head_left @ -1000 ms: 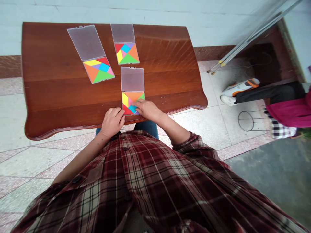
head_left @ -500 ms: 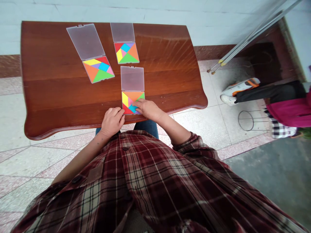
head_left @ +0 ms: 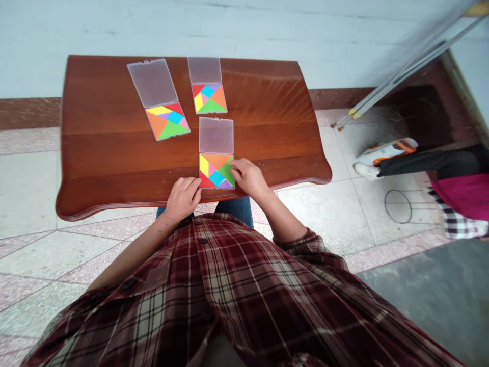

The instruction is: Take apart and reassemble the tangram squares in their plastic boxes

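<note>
Nearest multicoloured tangram (head_left: pixel 216 160): seemingly complete | translucent plastic lid (head_left: pixel 216 136), twelve o'clock: open | right hand (head_left: pixel 249 178), three o'clock: fingers narrow | left hand (head_left: pixel 183 197), eight o'clock: fingers curled | grips unclear

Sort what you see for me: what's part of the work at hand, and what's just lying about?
In the work:
nearest tangram box, lid open
green piece in it
left hand by its near-left corner
right hand at the green piece

Just about:
left tangram box and far tangram box, open, untouched, possibly related
metal poles beyond the table
</note>
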`<action>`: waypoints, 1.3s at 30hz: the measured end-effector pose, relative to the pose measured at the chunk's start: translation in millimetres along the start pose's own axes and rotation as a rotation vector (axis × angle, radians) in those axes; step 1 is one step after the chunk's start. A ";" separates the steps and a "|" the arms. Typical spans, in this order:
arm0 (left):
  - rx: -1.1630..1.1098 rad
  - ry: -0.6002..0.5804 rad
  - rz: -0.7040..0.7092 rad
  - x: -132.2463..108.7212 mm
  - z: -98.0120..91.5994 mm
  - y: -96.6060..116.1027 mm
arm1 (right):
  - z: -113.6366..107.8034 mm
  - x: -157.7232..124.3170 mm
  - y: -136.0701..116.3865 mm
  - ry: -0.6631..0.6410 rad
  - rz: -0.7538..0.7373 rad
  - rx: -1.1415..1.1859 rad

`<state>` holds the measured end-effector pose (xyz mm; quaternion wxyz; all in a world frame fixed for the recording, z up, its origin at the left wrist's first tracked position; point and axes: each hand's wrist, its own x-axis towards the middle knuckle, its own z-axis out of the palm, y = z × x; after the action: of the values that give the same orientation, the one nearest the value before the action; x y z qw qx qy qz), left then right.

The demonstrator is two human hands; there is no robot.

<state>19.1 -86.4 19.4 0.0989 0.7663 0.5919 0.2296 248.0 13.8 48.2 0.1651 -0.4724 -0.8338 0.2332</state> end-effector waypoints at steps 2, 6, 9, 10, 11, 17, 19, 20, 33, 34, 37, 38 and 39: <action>-0.052 0.038 -0.028 0.2 0.9 -1.0 | -0.8 -1.0 16.3 0.135 0.071 0.020; -0.287 0.159 -0.152 -3.5 -1.8 -5.9 | 2.4 -2.3 49.3 0.322 0.226 0.020; -0.462 0.270 -0.323 -18.1 -11.3 -9.3 | 8.2 -3.9 63.1 0.361 0.282 0.024; -0.484 0.272 -0.385 -25.7 -15.3 -10.0 | 10.0 -4.1 65.1 0.370 0.284 0.027; -0.515 0.231 -0.424 -34.3 -18.9 -10.6 | 11.7 -4.1 66.1 0.377 0.282 0.030; -0.580 -0.520 -0.255 -78.1 -5.1 -18.7 | 15.2 -0.4 67.6 0.411 0.275 0.036; -0.418 -0.568 -0.291 -81.6 13.6 -24.6 | 15.2 1.1 68.8 0.421 0.269 0.038; -0.303 -0.573 -0.290 -81.2 23.1 -27.5 | 15.2 1.8 69.4 0.424 0.268 0.038; -0.143 -0.495 -0.223 -67.0 53.5 -34.9 | 16.3 9.2 75.2 0.435 0.235 0.037; -0.144 -0.488 -0.225 -67.9 53.2 -35.3 | 15.9 9.2 74.1 0.430 0.237 0.032; -0.151 -0.460 -0.236 -71.5 50.6 -35.6 | 14.7 9.4 70.7 0.416 0.242 0.022; -0.154 -0.449 -0.241 -73.2 48.9 -35.4 | 14.4 9.5 69.9 0.411 0.243 0.019; -0.152 -0.441 -0.241 -75.2 46.8 -35.0 | 14.2 9.7 69.3 0.407 0.245 0.014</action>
<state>-3.7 -142.6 -54.0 0.3095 0.7123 0.6239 0.0872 285.5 49.7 -0.8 0.3038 -0.6063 -0.7179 0.1572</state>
